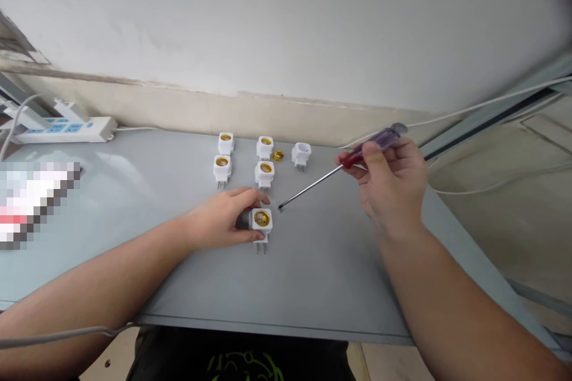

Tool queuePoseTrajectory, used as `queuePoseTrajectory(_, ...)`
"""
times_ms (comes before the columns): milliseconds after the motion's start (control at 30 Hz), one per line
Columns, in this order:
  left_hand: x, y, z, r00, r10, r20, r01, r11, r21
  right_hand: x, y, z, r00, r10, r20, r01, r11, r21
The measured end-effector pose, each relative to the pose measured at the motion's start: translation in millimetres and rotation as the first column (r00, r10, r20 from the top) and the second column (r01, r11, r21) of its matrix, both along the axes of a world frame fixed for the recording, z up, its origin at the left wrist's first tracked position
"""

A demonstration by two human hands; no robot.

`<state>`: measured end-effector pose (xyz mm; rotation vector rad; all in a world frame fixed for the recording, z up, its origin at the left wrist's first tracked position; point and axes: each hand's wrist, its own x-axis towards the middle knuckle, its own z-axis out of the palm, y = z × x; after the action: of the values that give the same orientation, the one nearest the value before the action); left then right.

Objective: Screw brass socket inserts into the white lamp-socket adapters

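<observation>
My left hand (226, 217) is curled around a white plug-in lamp socket (261, 229) on the table, its thumb against the near side. This socket has a brass-coloured threaded insert, and its two prongs point toward me. In my right hand (393, 190) is a screwdriver (313, 186) with a clear purple-and-red handle. Its tip touches down just right of the held socket, by a tiny dark piece, perhaps a screw, too small to tell. Farther back stand several similar sockets (222, 170). A loose brass threaded shell (277, 155) lies near a white socket body (301, 155) without a visible brass insert.
The grey table (322, 273) meets a wall at the back. On the far left is a white power strip (67, 129) with plugs and cables. A blurred-out flat object (31, 202) lies at the left. Cables run along the right side, and a cord (67, 334) crosses my left forearm.
</observation>
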<state>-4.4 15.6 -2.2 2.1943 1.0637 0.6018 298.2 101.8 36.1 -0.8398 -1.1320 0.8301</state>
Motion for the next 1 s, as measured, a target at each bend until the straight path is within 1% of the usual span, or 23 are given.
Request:
queuePoseTrajectory(200, 0, -2, 0.7, 0.999, 0.021, 0.045, -0.020, 1.000, -0.015, -1, 4, -1.1, 0.998, 0.003, -0.055, -0.003, 1.000, 0.001)
queuePoseTrajectory(333, 0, -3, -0.8, 0.993, 0.049, 0.107, -0.048, 0.999, -0.011, 0, 6, -1.3, 0.995, 0.014, -0.101, -0.014, 1.000, 0.000)
queuePoseTrajectory(433, 3, -3, -4.5, 0.972, 0.093, 0.217, -0.088, 0.996, -0.036, -3, 5, -1.1, 0.982, 0.024, -0.187, -0.026, 1.000, -0.009)
queuePoseTrajectory(533, 5, 0, -9.9, 0.918, 0.145, 0.369, -0.116, 0.988, -0.101, -9, 1, -2.0, 0.962, 0.052, -0.268, -0.060, 0.998, -0.025)
queuePoseTrajectory(600, 7, 2, -12.6, 0.885, 0.190, 0.424, -0.143, 0.980, -0.139, -14, -2, -3.4, 0.955, 0.065, -0.288, -0.080, 0.996, -0.042)
queuePoseTrajectory(700, 8, 4, -12.8, 0.877, 0.251, 0.409, -0.210, 0.967, -0.144, -20, -6, -5.5, 0.950, 0.078, -0.303, -0.104, 0.992, -0.070)
queuePoseTrajectory(900, 8, 5, -5.5, 0.880, 0.342, 0.330, -0.319, 0.940, -0.124, -22, -6, -8.9, 0.949, 0.063, -0.310, -0.094, 0.992, -0.087)
queuePoseTrajectory(1000, 5, 6, -2.7, 0.896, 0.381, 0.230, -0.373, 0.925, -0.078, -22, -6, -11.4, 0.951, 0.062, -0.304, -0.098, 0.990, -0.105)
